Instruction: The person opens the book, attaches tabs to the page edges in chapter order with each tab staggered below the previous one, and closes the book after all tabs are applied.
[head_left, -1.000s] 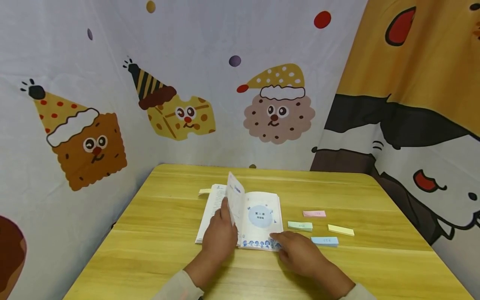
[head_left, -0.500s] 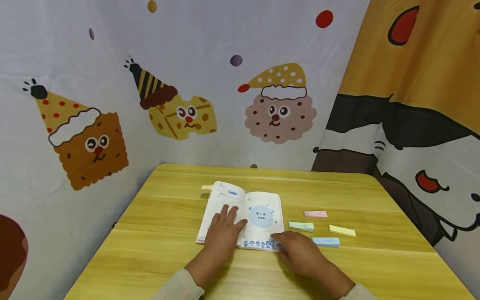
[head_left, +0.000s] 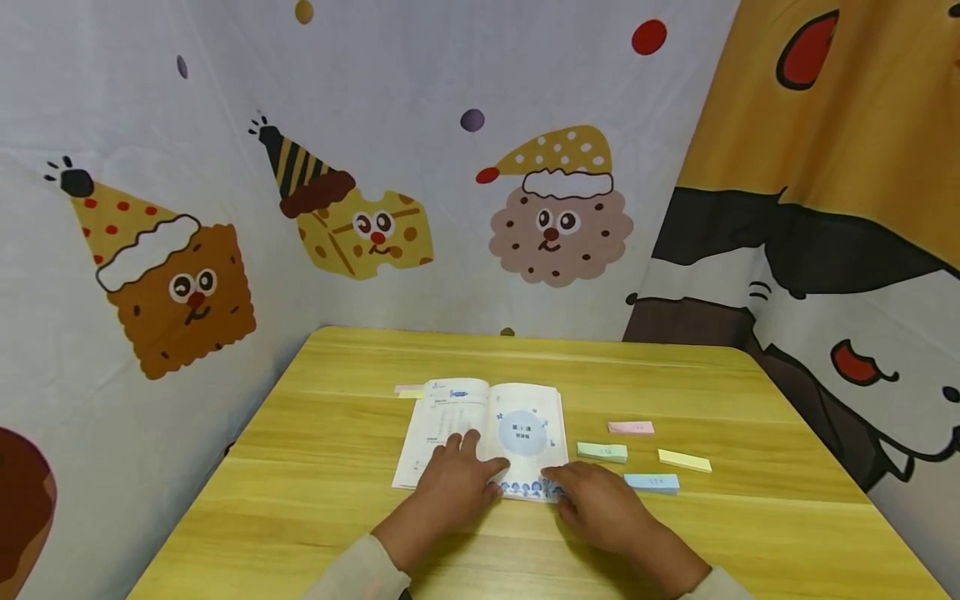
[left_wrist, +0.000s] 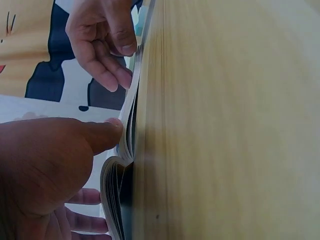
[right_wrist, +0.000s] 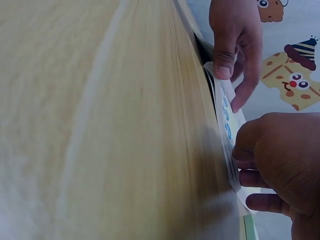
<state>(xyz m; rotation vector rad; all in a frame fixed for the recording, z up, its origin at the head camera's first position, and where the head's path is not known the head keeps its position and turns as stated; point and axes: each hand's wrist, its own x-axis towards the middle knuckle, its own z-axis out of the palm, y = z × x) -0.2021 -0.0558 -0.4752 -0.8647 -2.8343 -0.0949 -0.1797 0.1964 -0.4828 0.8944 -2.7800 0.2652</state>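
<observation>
An open book [head_left: 522,396] lies on the wooden table, its right page bearing a pale blue circle and a row of blue figures along the bottom. My left hand [head_left: 459,483] rests across the lower left page, fingers extended, thumb reaching over the fold onto the right page. At the lower right corner of the book, fingers of my right hand [head_left: 596,504] touch the page. The left wrist view shows the left thumb [left_wrist: 107,135] on the pages near the spine. In the right wrist view my right hand [right_wrist: 280,165] lies along the book's edge.
Right of the book lie small sticky-note pads: pink [head_left: 631,427], green [head_left: 602,452], yellow [head_left: 684,461] and blue [head_left: 652,483]. A pink and a yellow tab [head_left: 410,394] stick out from the book's left edge. Cartoon-printed cloth [head_left: 405,308] hangs behind the table [head_left: 262,517].
The raised page has come down flat onto the left side. My left hand let go of it, spread on the page and slid toward the fold. The right hand stayed put.
</observation>
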